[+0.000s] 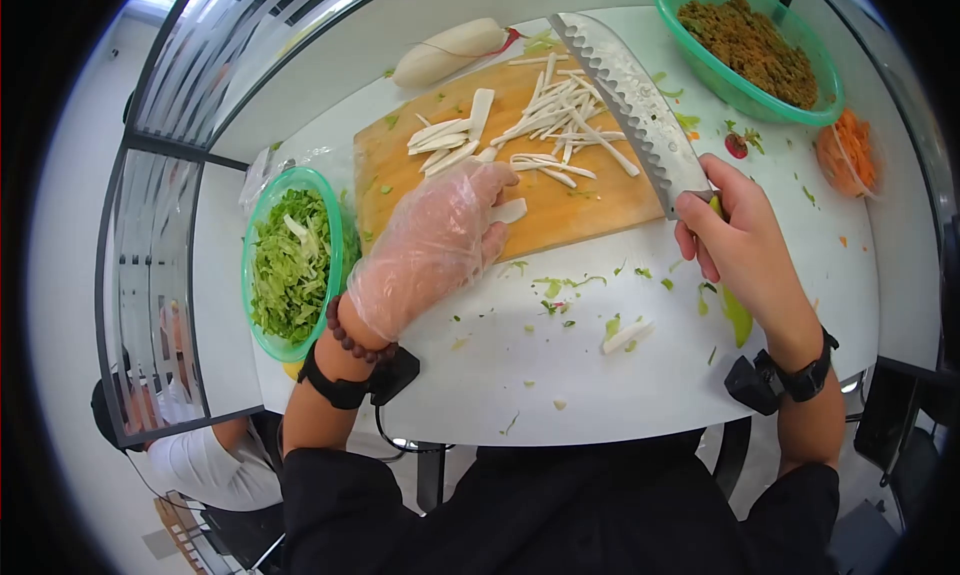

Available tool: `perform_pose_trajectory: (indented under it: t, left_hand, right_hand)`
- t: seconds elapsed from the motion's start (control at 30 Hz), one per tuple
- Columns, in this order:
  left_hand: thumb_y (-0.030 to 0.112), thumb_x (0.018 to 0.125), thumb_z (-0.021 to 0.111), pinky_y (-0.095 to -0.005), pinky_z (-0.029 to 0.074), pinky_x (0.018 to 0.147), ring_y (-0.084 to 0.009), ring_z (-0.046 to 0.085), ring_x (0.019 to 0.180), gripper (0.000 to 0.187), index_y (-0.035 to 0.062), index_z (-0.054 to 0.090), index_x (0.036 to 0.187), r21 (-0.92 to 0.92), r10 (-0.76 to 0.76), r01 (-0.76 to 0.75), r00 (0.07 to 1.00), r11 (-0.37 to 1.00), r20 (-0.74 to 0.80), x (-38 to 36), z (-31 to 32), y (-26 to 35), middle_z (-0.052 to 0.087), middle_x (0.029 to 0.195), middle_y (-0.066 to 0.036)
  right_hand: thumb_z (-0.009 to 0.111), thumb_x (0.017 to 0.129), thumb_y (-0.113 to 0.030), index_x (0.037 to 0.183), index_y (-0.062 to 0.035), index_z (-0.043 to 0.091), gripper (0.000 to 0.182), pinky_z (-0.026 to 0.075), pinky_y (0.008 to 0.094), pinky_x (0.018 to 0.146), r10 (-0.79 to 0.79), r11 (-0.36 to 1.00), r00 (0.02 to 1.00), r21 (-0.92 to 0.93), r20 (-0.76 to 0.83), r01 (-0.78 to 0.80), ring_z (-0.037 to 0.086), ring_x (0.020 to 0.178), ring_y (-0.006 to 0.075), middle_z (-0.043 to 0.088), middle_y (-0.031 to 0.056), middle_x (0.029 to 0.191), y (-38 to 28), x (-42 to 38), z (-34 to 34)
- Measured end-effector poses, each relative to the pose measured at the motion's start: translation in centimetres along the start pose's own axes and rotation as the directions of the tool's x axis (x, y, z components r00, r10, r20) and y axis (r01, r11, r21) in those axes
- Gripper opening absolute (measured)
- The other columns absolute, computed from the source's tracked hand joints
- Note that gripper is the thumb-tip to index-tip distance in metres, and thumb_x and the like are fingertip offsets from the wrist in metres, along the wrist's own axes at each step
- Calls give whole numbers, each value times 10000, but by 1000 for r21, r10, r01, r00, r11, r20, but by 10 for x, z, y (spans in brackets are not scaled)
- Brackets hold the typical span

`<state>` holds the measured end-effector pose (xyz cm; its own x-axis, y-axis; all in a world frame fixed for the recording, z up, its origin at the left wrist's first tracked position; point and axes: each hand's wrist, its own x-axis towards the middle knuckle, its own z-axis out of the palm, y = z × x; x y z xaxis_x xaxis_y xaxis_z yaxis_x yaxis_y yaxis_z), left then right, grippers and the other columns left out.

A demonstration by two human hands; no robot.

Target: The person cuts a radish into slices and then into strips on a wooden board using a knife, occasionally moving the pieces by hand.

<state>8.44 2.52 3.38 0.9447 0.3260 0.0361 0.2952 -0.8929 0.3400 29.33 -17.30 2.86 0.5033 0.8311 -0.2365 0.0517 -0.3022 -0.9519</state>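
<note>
My left hand, in a clear plastic glove, rests on the wooden cutting board. Its fingers are curled around a white radish slice, which shows between thumb and forefinger. More flat slices lie just beyond the fingertips, overlapping. Thin white radish strips are heaped on the board's right half. My bare right hand grips a wide knife with a wavy edge and a yellow-green handle. Tilted over the board's right side, the blade points away from me, with white bits stuck to it.
A green basket of shredded lettuce stands at left. At the back lies a whole white radish. Far right are a green bowl of brown filling and shredded carrot. Scraps litter the table. Another person sits beyond the left partition.
</note>
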Motion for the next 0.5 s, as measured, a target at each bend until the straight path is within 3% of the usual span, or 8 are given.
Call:
perform_pose_trajectory:
  t: [0.17,0.27,0.3,0.4,0.5]
  left_hand:
    - [0,798,701,-420,537,861,-346,661,992,381,49,567,1151,-75,117,-112,991,991,59,1,0,-1,655,1051,-144]
    - [9,785,710,-429,540,866,-356,646,1036,390,43,563,1145,113,98,-96,995,989,-13,-13,-4,10,636,1123,-151]
    - [5,776,710,-429,539,874,-372,631,1052,387,24,577,1139,111,39,-40,999,993,10,-18,-11,19,613,1160,-167]
    - [21,778,710,-421,536,885,-366,633,1050,368,16,599,1129,108,31,-18,992,994,-120,-39,1,26,612,1145,-177]
    - [40,776,699,-413,525,930,-352,624,1082,386,-51,627,1145,175,112,-88,985,981,-133,-54,23,20,607,1149,-192]
  right_hand:
    - [560,961,-119,1041,-7,597,142,353,245,471,7,1000,1000,-18,3,-7,444,472,52,571,0,606,-1,0,0]
    - [579,976,-139,1005,-13,581,129,363,245,479,15,998,1000,-64,20,-14,468,485,57,567,0,599,4,3,1]
    - [587,983,-149,995,-15,576,135,366,245,482,18,997,1000,-76,20,-16,477,489,59,565,0,595,6,4,2]
    - [599,1001,-174,975,-13,564,167,376,258,488,-13,979,998,-200,58,24,505,507,70,556,9,580,6,4,2]
    - [610,1000,-134,945,-19,546,143,420,336,503,-158,862,981,-469,116,195,570,496,218,568,97,576,-4,0,10]
